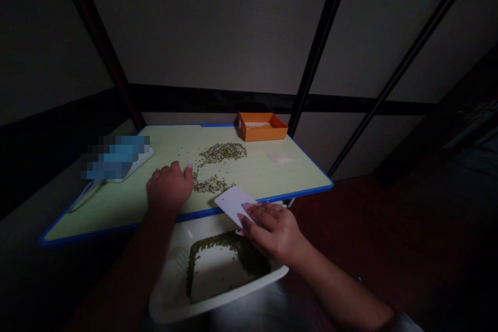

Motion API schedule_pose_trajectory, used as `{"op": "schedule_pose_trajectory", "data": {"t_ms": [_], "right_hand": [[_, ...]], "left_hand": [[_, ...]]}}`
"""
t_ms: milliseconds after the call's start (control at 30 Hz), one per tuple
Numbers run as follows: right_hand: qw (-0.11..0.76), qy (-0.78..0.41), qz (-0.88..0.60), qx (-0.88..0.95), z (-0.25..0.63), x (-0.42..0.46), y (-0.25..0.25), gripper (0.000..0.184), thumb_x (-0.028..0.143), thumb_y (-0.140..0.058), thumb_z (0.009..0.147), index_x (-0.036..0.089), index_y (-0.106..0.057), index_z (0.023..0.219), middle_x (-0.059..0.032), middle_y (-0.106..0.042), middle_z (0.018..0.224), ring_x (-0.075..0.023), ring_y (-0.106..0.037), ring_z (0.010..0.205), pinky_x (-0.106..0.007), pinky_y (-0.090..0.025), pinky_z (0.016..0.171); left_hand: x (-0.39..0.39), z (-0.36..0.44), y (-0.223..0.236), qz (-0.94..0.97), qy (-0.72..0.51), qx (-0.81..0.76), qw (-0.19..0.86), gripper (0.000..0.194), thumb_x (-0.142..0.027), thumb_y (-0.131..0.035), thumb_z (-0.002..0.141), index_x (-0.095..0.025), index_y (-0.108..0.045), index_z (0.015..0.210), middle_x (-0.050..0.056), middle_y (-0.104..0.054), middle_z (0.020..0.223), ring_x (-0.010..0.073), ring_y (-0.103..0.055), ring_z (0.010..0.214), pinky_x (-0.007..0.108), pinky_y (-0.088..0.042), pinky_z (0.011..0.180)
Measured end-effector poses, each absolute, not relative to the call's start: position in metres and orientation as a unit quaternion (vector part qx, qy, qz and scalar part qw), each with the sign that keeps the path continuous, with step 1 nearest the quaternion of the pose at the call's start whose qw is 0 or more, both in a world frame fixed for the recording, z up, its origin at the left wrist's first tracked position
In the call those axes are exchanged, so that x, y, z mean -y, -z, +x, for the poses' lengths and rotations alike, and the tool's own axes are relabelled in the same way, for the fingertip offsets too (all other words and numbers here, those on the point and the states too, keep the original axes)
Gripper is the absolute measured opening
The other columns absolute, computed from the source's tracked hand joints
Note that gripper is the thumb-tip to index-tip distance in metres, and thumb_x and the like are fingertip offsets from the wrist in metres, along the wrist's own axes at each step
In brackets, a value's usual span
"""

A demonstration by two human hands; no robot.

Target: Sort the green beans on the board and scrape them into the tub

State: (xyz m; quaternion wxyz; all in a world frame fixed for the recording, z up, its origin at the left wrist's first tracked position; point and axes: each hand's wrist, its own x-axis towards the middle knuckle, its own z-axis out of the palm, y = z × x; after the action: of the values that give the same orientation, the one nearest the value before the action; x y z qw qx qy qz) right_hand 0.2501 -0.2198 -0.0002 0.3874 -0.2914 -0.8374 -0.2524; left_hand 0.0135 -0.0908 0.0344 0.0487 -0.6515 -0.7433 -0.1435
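My left hand (pixel 170 187) rests on the left part of the pale table, back of the hand up, fingers bent and the thumb side apart. Nothing shows in it. Just right of it lies a loose patch of small green beans (pixel 212 184) mixed with whitish grains; a larger mixed pile (pixel 223 152) lies farther back. My right hand (pixel 274 228) grips a flat white card (pixel 233 202) at the table's front edge, above a white plastic tub (pixel 167 290). Green beans (pixel 249 254) line the tub's floor, thickest at the right, partly hidden by my right hand.
An open orange box (pixel 265 133) with something whitish inside stands at the back right. A faint patch of white grains (pixel 280 157) lies in front of it. At the left edge is a white object (pixel 136 164), partly blurred out. The table (pixel 307 174) has a blue rim.
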Motion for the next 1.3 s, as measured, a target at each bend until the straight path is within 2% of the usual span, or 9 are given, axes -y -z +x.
{"op": "schedule_pose_trajectory", "data": {"t_ms": [200, 367, 533, 967, 1167, 1300], "right_hand": [[0.396, 0.281, -0.310, 0.817, 0.251, 0.221, -0.001, 0.012, 0.021, -0.067, 0.097, 0.015, -0.075, 0.104, -0.0140, -0.083, 0.096, -0.0227, -0.081, 0.087, -0.034, -0.067, 0.075], [0.420, 0.300, -0.281, 0.809, 0.249, 0.222, -0.005, 0.010, 0.019, -0.070, 0.095, 0.012, -0.074, 0.102, -0.0128, -0.082, 0.089, -0.0229, -0.080, 0.082, -0.034, -0.067, 0.071], [0.399, 0.266, -0.278, 0.832, 0.250, 0.221, -0.003, 0.015, 0.021, -0.072, 0.094, 0.013, -0.074, 0.107, -0.0147, -0.082, 0.095, -0.0242, -0.081, 0.090, -0.036, -0.067, 0.075], [0.385, 0.236, -0.303, 0.839, 0.249, 0.217, 0.000, 0.020, 0.024, -0.065, 0.099, 0.012, -0.075, 0.111, -0.0155, -0.083, 0.099, -0.0250, -0.081, 0.094, -0.037, -0.067, 0.077], [0.378, 0.212, -0.300, 0.850, 0.250, 0.216, 0.001, 0.021, 0.024, -0.068, 0.097, 0.013, -0.075, 0.114, -0.0156, -0.082, 0.102, -0.0249, -0.080, 0.098, -0.037, -0.067, 0.079], [0.380, 0.205, -0.304, 0.849, 0.251, 0.214, 0.006, 0.024, 0.023, -0.071, 0.095, 0.012, -0.074, 0.116, -0.0174, -0.082, 0.104, -0.0262, -0.080, 0.099, -0.038, -0.067, 0.081]], "left_hand": [[0.091, 0.013, -0.033, -0.654, 0.147, 0.740, 0.054, 0.062, -0.043, -0.023, 0.100, -0.006, -0.062, 0.131, 0.027, -0.069, 0.125, 0.0395, -0.062, 0.121, 0.051, -0.047, 0.101], [0.091, 0.013, -0.034, -0.654, 0.141, 0.742, 0.049, 0.062, -0.043, -0.022, 0.100, -0.006, -0.061, 0.131, 0.027, -0.068, 0.127, 0.0395, -0.061, 0.123, 0.050, -0.048, 0.101], [0.091, 0.013, -0.037, -0.658, 0.127, 0.741, 0.046, 0.062, -0.044, -0.021, 0.101, -0.007, -0.061, 0.129, 0.027, -0.069, 0.124, 0.0389, -0.062, 0.121, 0.049, -0.049, 0.098], [0.093, 0.014, -0.036, -0.655, 0.139, 0.740, 0.058, 0.062, -0.043, -0.021, 0.100, -0.006, -0.063, 0.127, 0.027, -0.069, 0.123, 0.0390, -0.062, 0.118, 0.048, -0.048, 0.096], [0.092, 0.013, -0.037, -0.657, 0.130, 0.741, 0.043, 0.062, -0.044, -0.021, 0.100, -0.006, -0.064, 0.125, 0.028, -0.069, 0.123, 0.0402, -0.062, 0.119, 0.049, -0.048, 0.096], [0.091, 0.012, -0.035, -0.655, 0.131, 0.742, 0.052, 0.062, -0.045, -0.021, 0.100, -0.008, -0.063, 0.127, 0.027, -0.069, 0.123, 0.0382, -0.062, 0.119, 0.047, -0.048, 0.096]]}}
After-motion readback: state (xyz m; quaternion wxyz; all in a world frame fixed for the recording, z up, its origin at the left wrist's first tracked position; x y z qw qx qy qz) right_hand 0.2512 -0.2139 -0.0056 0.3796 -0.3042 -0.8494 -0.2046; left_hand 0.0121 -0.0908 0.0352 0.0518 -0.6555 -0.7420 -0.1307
